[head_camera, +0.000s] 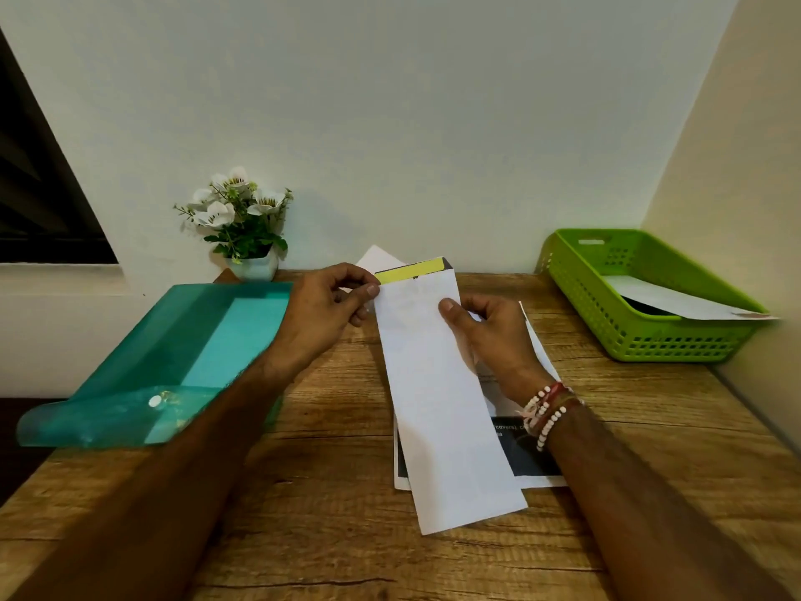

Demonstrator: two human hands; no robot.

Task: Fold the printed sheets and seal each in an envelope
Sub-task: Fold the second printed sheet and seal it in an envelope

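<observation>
There, a wooden table point(329, 492) filled the lower view, with a translucent teal folder point(173, 353) lying at its left edge and a green slotted basket point(650, 340) at the far right, a white paper point(676, 301) resting slantwise inside it. Near the table's middle a long, plain white envelope point(437, 405) was held lengthwise, its near end over the printed sheets point(529, 457), which lay on the wood and showed a dark picture with white margins. The left hand point(320, 310) pinched the envelope's far left corner between thumb and forefinger. The right hand point(490, 336) gripped its right edge, thumb on the front and fingers curled behind. A small potted white-flowered plant point(253, 266) stood by the wall. A yellow strip point(411, 270) ran along the envelope's open flap.
</observation>
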